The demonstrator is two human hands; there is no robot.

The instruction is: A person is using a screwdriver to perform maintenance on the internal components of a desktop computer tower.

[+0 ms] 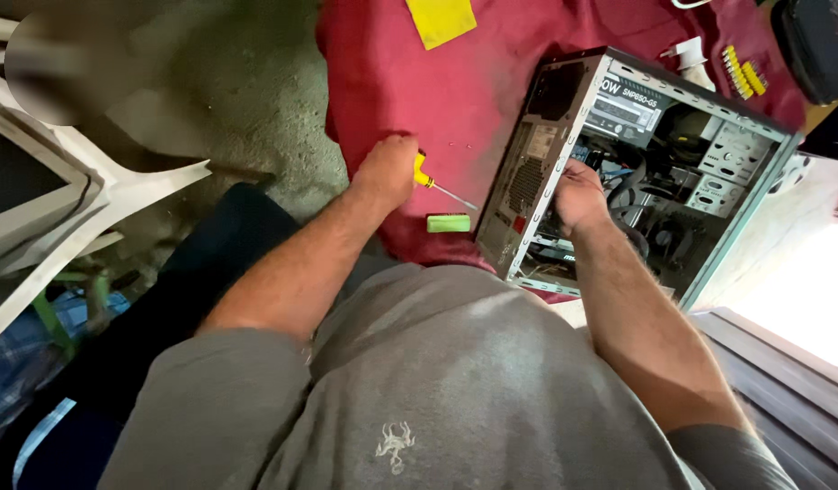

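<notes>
An open computer case lies right of centre on a cloth; a screwdriver and small block lie to its left.

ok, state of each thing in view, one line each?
computer case: side panel off, insides exposed, lying on the red cloth
left hand: closed around the yellow-handled screwdriver, tip down on the cloth
right hand: reaching inside the case, grip hidden
green block: loose on the cloth
yellow cloth: lying flat
</notes>
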